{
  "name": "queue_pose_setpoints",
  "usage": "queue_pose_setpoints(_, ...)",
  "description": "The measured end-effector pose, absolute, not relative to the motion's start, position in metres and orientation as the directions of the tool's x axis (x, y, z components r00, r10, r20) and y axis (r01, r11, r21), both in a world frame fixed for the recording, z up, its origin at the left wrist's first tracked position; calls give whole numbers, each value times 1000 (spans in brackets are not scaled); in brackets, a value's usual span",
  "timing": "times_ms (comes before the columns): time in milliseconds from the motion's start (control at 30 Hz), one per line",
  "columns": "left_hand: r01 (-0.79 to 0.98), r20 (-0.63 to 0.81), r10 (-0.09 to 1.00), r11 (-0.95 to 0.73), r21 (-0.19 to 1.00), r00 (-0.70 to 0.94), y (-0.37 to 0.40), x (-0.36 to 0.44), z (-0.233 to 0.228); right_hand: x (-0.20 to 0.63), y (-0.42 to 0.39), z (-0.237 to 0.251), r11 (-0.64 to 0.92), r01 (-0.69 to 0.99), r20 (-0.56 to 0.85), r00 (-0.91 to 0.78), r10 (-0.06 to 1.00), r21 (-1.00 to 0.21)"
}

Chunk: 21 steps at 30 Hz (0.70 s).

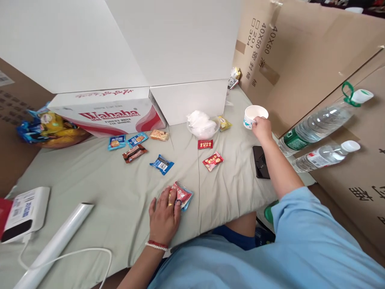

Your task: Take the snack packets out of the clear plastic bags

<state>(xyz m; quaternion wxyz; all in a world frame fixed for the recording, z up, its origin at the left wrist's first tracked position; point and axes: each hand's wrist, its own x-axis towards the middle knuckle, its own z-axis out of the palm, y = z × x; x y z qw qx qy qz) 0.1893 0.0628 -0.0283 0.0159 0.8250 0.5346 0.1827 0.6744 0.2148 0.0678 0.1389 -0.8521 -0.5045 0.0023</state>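
Note:
My left hand (164,216) lies palm down on the cloth, its fingers stretched out. Its index finger and thumb touch a small pile of snack packets (183,195), red on top and blue beneath. At the right, my right hand (262,129) grips the rim of a white paper cup (250,123) with a blue pattern. The cup is tilted slightly, and no contents show inside it. Between the hands lie a pink-red packet (213,161) and a dark red packet (205,144). A blue packet (162,164) sits beyond my left hand.
Several snacks, one a brown packet (134,153), lie before the Wahaha carton (111,112). A clear bowl with a white plastic bag (202,124) stands mid-back beside a yellow packet (224,123). Right: a phone (260,162) and water bottles (319,124). Left: a white tube (57,245) and cable.

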Motion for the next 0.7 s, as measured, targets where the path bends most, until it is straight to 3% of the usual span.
queue_pose_setpoints(100,872,292,879,-443,208,377,64,186,-34,677,264,59,-527,818,44,550,834,-228)
queue_pose_setpoints(267,864,283,864,-473,174,416,66,182,-35,661,356,53,-312,875,230,411,882,-371)
queue_pose_setpoints(433,860,265,855,-491,138,446,66,177,-35,657,430,33,-275,840,107,363,926,-467)
queue_pose_setpoints(567,858,269,850,-497,128,452,66,177,-35,659,435,19,-257,810,47,329,943,-527)
queue_pose_setpoints(700,860,282,856,-486,156,433,66,179,-37,657,404,20,-314,830,102,401,910,-460)
